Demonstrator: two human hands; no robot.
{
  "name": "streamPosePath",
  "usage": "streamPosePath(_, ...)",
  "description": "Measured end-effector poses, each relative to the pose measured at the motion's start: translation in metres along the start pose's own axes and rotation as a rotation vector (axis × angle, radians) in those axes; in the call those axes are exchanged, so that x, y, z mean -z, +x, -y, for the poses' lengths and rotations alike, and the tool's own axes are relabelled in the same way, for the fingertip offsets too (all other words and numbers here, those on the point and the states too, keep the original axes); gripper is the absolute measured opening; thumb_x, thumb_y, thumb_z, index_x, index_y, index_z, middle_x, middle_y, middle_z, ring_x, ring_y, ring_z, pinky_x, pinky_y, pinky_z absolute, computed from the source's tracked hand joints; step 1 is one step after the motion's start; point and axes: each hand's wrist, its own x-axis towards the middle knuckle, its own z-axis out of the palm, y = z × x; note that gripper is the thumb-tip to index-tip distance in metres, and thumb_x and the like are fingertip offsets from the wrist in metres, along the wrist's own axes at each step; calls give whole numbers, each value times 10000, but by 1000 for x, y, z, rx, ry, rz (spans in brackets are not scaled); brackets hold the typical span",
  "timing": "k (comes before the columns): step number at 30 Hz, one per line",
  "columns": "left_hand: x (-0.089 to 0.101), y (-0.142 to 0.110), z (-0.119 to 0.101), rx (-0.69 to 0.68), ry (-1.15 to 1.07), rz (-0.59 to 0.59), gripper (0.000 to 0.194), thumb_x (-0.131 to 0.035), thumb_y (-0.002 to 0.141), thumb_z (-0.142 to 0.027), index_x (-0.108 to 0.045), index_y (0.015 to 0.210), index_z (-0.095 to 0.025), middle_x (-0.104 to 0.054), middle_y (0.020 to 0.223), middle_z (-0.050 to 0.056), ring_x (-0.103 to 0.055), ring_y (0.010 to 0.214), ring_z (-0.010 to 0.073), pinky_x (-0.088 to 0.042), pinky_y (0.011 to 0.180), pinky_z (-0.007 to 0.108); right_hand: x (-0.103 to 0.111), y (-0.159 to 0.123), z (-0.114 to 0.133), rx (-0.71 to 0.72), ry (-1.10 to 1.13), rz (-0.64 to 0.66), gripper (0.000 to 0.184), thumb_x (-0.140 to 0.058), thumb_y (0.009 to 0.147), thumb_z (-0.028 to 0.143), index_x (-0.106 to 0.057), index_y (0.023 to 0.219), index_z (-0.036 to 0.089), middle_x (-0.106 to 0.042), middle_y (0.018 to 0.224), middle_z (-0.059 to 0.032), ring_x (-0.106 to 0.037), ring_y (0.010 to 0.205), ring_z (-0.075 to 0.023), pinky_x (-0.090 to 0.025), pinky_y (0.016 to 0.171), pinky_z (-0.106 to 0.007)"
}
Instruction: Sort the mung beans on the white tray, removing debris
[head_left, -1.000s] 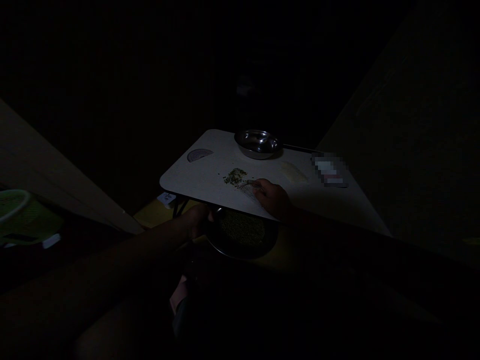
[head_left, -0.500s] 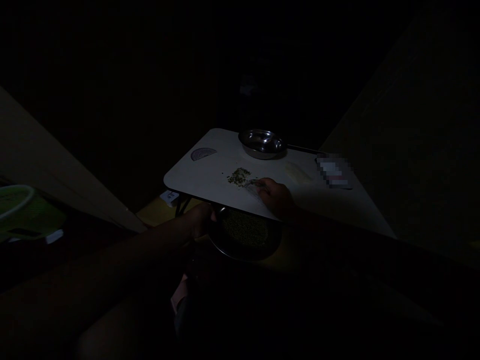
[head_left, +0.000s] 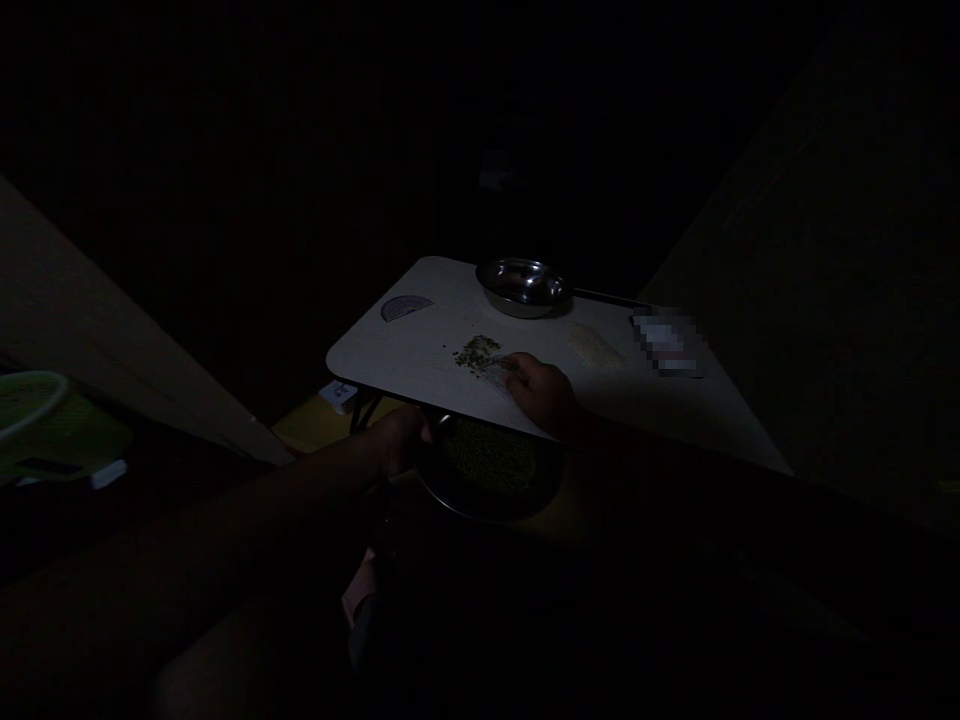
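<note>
The scene is very dark. A small pale table carries a little heap of green grains. My right hand lies on the table just right of the heap, its fingers curled toward the grains; what they hold, if anything, is too dim to make out. My left hand grips the rim of a dark round plate filled with green grains, held just below the table's near edge.
A steel bowl stands at the table's far edge. A grey half-round mark shows at the far left, a pale patch and a blurred packet at the right. A green object lies at far left.
My right hand has shifted slightly toward the heap of grains. The left hand and the plate have stayed in place.
</note>
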Motion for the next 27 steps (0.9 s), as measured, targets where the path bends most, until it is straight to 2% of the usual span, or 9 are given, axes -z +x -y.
streamPosePath(8, 1, -1, -1, 56, 2, 46, 124, -375, 409, -55, -357, 414, -177, -386, 343, 31, -379, 357, 130, -313, 336, 249, -3, 6, 9, 77, 12, 40, 307, -377, 734, 303, -493, 1002, 206, -611, 721, -20, -539, 627, -134, -370, 555, -236)
streamPosePath(11, 0, -2, -1, 44, 11, 47, 119, -365, 411, -60, -348, 401, -178, -381, 325, 36, -376, 342, 123, -318, 340, 242, -3, 5, 9, 95, 35, 16, 311, -379, 731, 303, -498, 997, 196, -608, 709, -25, -532, 611, -132, -367, 546, -241)
streamPosePath(15, 0, -2, -1, 98, 22, 43, 111, -372, 436, -65, -369, 431, -177, -407, 351, 43, -402, 357, 137, -344, 364, 261, 0, 0, 8, 79, 93, -1, 312, -387, 723, 289, -509, 986, 174, -604, 695, -27, -526, 603, -127, -369, 549, -242)
streamPosePath(21, 0, -3, 0, -3, 18, 32, 136, -376, 414, -42, -341, 400, -173, -367, 347, 23, -371, 359, 109, -301, 344, 233, 0, -5, 14, 86, 100, 36, 314, -395, 714, 286, -523, 978, 174, -615, 763, -40, -540, 666, -139, -379, 596, -252)
streamPosePath(27, 2, -1, 0, 15, -2, 31, 139, -387, 409, -36, -362, 413, -173, -386, 368, 36, -387, 389, 130, -316, 355, 254, 2, -3, 12, 63, 86, 9, 324, -382, 720, 295, -516, 988, 174, -611, 721, -35, -539, 648, -141, -382, 584, -252)
